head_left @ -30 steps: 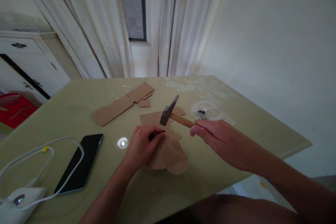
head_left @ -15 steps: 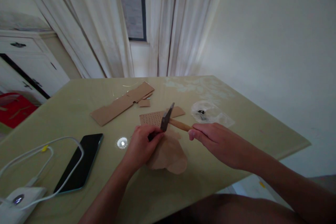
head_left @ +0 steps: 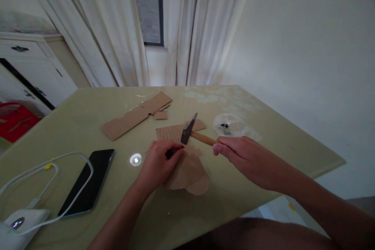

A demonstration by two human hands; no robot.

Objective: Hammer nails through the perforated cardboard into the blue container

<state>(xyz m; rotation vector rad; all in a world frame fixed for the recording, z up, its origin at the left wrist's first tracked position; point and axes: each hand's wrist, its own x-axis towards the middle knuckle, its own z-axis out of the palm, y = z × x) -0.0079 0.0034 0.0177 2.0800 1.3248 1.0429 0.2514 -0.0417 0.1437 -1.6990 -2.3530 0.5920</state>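
Both forearms are bare, with no sleeves, gloves or jewellery.

Dim, soft daylight from window (head_left: pixel 147 6) far beyond hands, filtered by pale curtains (head_left: pixel 187 27). Small bright glare spot on table (head_left: pixel 263 140) just left of left hand (head_left: pixel 158 164). Faint shadow under right hand (head_left: pixel 249 160). Wide-angle bending toward edges; corners darker. Hammer (head_left: pixel 191 133) slightly soft; overall muted, low contrast.

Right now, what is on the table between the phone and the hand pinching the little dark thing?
In the head view, a small round shiny spot sits between the phone and the left hand.
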